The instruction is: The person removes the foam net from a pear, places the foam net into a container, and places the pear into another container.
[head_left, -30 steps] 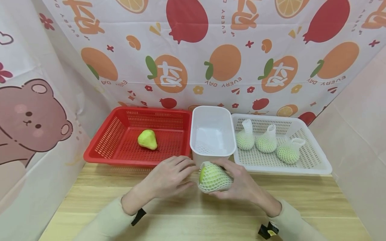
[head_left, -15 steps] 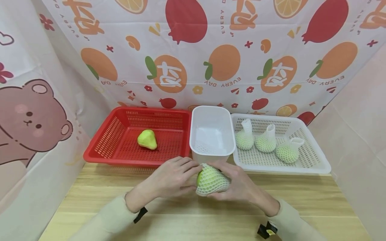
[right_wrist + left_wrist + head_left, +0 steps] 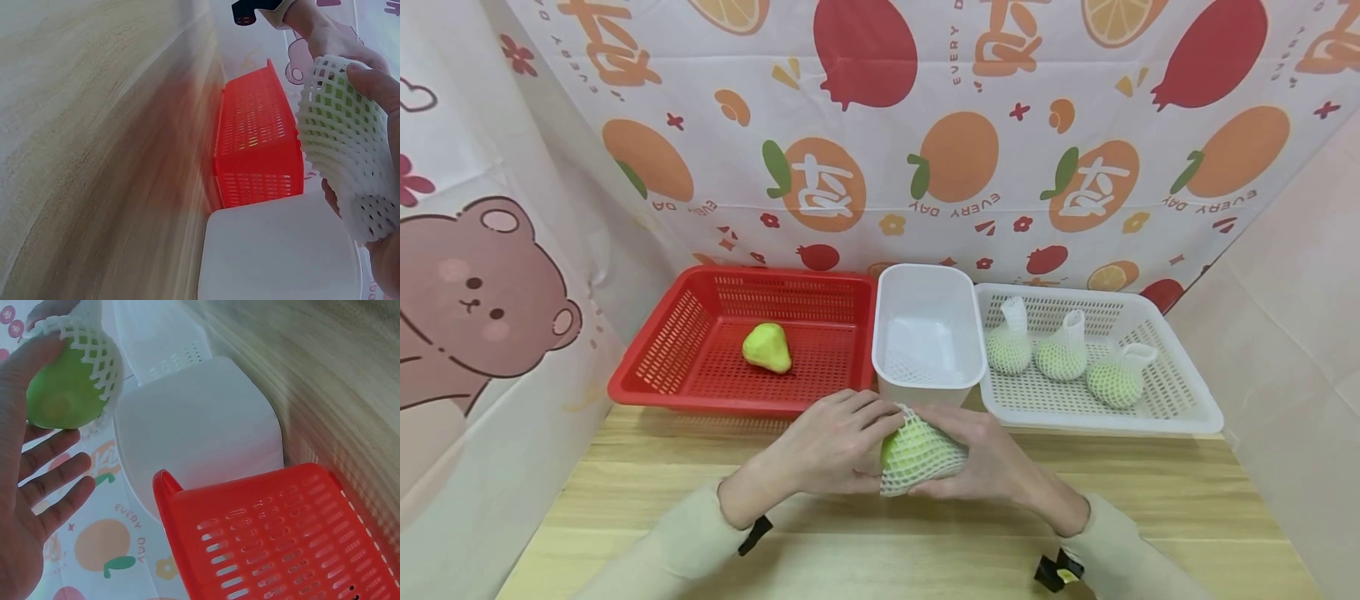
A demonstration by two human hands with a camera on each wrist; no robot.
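**White foam net (image 3: pixel 931 458) round a green pear (image 3: pixel 891 454)**

Pale sleeves (image 3: pixel 662 542) come in from the near side, with a black fitting (image 3: pixel 755 535) under my left cuff and a second black fitting (image 3: pixel 1060 572) under my right. Below me lies the wood-grained bench (image 3: pixel 880 562).

Just near of the white tub, I hold the netted pear on its side, its bare green end toward the left. My right hand (image 3: pixel 988 454) grasps it through the mesh, thumb on the near side and fingers round the far side. My left hand (image 3: pixel 835 442) grips the bare end: the thumb lies across the net's rim, while three fingers spread loosely away from the fruit.

Beyond, the white tub (image 3: pixel 928 386) stands in the middle, some white mesh low at its near end. Left of it sits a red basket (image 3: pixel 700 402) with one unwrapped pear (image 3: pixel 767 347) inside. Right of it, a white basket (image 3: pixel 1105 422) bears three netted pears (image 3: pixel 1062 360), side by side, the loose ends of their nets sticking up.

Farthest off hangs a white cloth (image 3: pixel 887 167) printed with oranges and red fruit; a brown bear (image 3: pixel 490 287) decorates the hanging on the left.
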